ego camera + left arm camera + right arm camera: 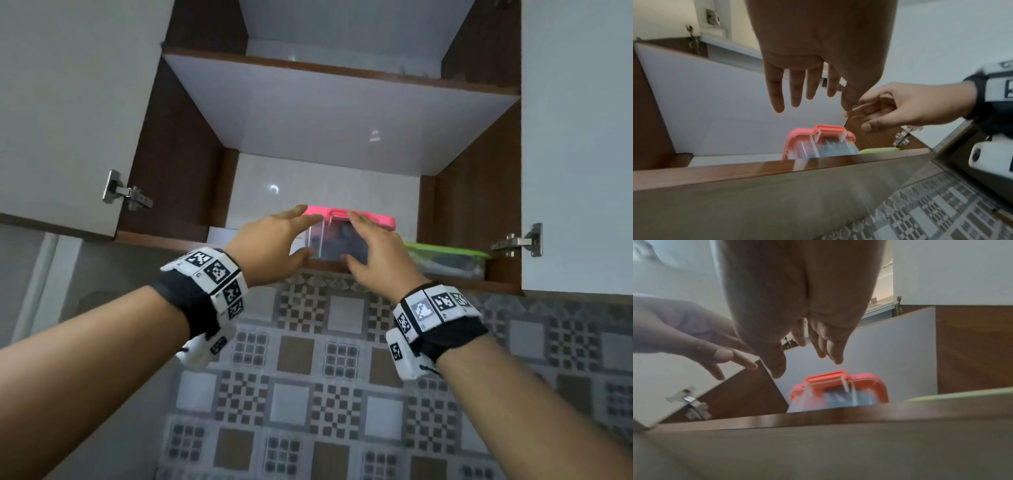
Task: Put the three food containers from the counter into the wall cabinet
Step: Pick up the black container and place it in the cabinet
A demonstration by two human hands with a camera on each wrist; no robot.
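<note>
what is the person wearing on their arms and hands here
Both forearms are bare, with no sleeves and no gloves. The left hand and right hand each have a black wrist strap carrying white blocks printed with black-and-white square marker codes, plus a white camera housing under the wrist.

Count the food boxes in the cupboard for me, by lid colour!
Pink-lidded container: 1
Green-lidded container: 1
Total on the bottom shelf of the cabinet: 2
Both the left hand and the right hand are empty, so no third box shows here.
</note>
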